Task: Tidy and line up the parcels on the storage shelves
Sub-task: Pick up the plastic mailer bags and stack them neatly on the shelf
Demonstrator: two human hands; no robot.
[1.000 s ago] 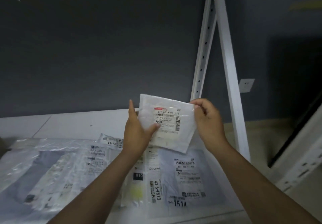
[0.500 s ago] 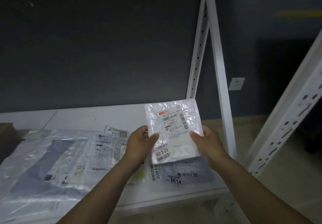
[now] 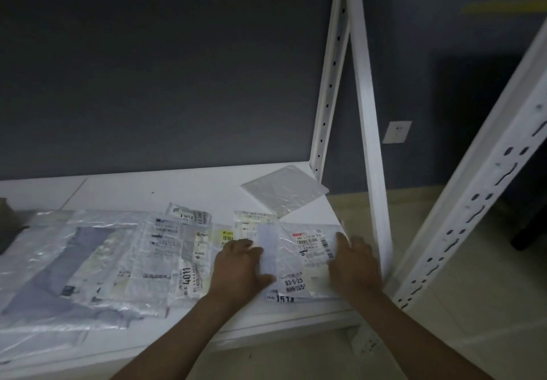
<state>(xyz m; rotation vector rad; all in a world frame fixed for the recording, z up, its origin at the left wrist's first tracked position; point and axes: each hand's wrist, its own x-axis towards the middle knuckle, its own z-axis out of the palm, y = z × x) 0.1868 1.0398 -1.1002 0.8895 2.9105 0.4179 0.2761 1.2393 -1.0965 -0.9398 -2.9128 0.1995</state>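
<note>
Head view. Dark grey wall (image 3: 148, 69) behind; white shelf (image 3: 177, 190) below it, framed by white perforated uprights (image 3: 328, 98); one socket (image 3: 397, 132) low on the wall; pale floor (image 3: 473, 305) to the right. Light is dim.

Item 1: labelled parcel (image 3: 307, 249), flat at the right end of the shelf, near the front edge, lying on a bag marked 1514 (image 3: 284, 299).

Item 2: left hand (image 3: 239, 264), fingers relaxed and flat on the parcel's left edge, gripping nothing.

Item 3: right hand (image 3: 353, 261), fingers straight along the parcel's right edge, likewise released. Judged purpose: both hands bracket the parcel to square it with its neighbours, label up for reading.

Item 4: mailers (image 3: 118, 255), overlapping in a loose row leftward, labels at mixed angles; apparently not yet lined up.

Item 5: silver pouch (image 3: 284, 191), askew at the back right corner, apart from the row, likely awaiting its turn.
</note>
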